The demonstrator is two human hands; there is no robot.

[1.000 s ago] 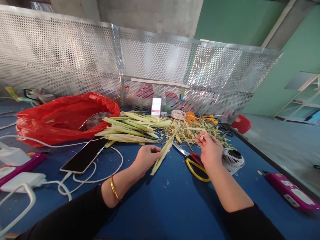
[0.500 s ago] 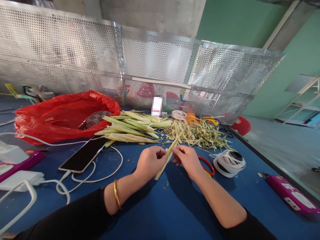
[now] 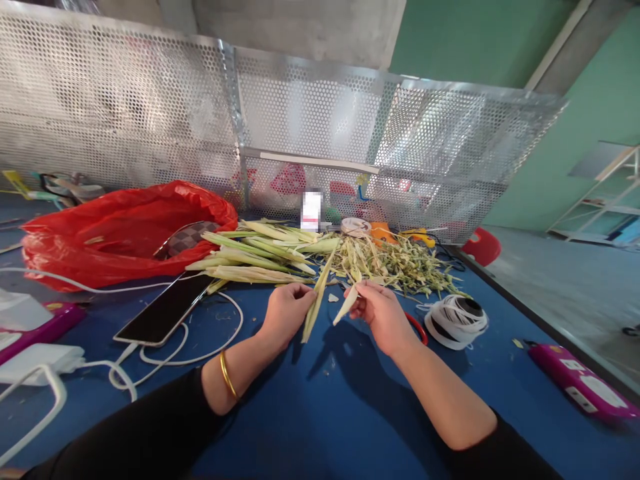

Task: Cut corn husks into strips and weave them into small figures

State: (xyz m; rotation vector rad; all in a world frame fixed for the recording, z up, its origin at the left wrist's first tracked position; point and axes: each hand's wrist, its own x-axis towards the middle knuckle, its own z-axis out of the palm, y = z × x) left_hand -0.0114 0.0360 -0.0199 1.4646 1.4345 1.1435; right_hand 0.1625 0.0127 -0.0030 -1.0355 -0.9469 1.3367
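My left hand (image 3: 289, 312) pinches a long, pale green strip of corn husk (image 3: 319, 293) that slants upright over the blue table. To its right, my right hand (image 3: 381, 313) is closed on a shorter, whitish piece of husk (image 3: 346, 305), which points down toward the left. The two pieces are apart. Just beyond my hands lies a stack of long husk strips (image 3: 260, 250). Beside that stack, on the right, is a heap of dry, shredded husk bits (image 3: 410, 263). A small white scrap (image 3: 333, 298) rests on the table between my hands.
A red plastic bag (image 3: 120, 227) stands at the left, with a phone (image 3: 163, 310) and white cables before it. A ball of white cord (image 3: 456, 323), red-handled scissors (image 3: 416, 327) and a purple power strip (image 3: 580, 380) lie right. A perforated metal screen (image 3: 310, 113) closes the back.
My hands have moved apart. The whitish husk piece is now separate in my right hand, while the longer strip stays in my left. The view has shifted slightly.
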